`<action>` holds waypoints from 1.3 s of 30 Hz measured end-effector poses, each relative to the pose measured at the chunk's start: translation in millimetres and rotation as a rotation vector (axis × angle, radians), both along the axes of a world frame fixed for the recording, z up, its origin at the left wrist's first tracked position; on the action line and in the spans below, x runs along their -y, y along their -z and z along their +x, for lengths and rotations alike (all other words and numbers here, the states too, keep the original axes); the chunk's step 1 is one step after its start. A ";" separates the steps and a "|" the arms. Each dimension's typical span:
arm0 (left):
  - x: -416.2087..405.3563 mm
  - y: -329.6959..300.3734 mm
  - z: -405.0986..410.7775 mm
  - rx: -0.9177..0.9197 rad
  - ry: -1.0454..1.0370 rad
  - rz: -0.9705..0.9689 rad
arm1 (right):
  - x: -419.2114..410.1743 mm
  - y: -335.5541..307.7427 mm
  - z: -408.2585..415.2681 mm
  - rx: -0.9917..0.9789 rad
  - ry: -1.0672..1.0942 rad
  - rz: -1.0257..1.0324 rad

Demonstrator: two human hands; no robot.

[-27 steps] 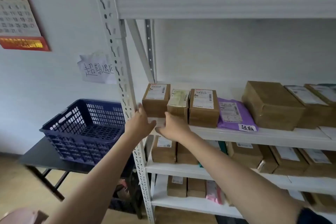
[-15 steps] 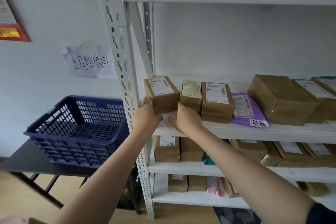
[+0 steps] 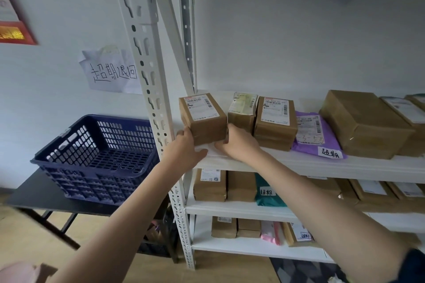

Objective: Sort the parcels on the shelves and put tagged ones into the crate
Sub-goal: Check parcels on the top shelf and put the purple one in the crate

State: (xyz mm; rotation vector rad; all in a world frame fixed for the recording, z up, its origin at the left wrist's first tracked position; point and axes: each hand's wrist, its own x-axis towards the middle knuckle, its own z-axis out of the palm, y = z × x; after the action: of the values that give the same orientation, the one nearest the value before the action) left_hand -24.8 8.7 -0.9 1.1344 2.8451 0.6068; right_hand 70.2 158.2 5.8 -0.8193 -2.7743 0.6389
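Both hands are on the leftmost box (image 3: 202, 119) on the shelf (image 3: 299, 163). The left hand (image 3: 184, 148) presses against the box's left side with its thumb lying on the shelf edge, and the right hand (image 3: 236, 142) wraps the right near corner, fingers curled round it. So it's pinched between the two, and it sits turned a bit, at an angle to the row. Can't tell if it's lifted or resting on the shelf.

Just right of it are a small box (image 3: 241, 110) and another box (image 3: 274, 119), then a purple mailer (image 3: 315, 135) with a handwritten tag (image 3: 330, 152) at its near edge, then bigger boxes.

The blue crate (image 3: 99, 158) is off to the left on a black tabletop (image 3: 41, 193), nothing visible in it. One shelf down there's a green mailer (image 3: 268, 197) with a tag too.
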 end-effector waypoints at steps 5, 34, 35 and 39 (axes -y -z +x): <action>44.1 0.3 41.7 -0.083 0.028 -0.020 | 11.3 4.4 53.4 -0.032 -0.071 0.095; 43.5 -2.8 94.3 -0.386 0.060 0.154 | 10.8 -13.0 129.7 -0.173 -0.209 0.438; 42.7 -1.7 96.7 -0.379 0.059 0.152 | 10.1 -12.7 132.6 -0.163 -0.208 0.434; 44.1 4.2 102.5 -0.360 0.047 0.178 | 9.1 -11.0 137.9 -0.150 -0.216 0.372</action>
State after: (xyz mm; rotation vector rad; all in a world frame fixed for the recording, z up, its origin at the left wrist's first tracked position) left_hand 77.7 -35.5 -5.1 1.4707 3.0965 0.7328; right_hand 208.1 149.1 16.8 -0.3842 -2.7380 0.1901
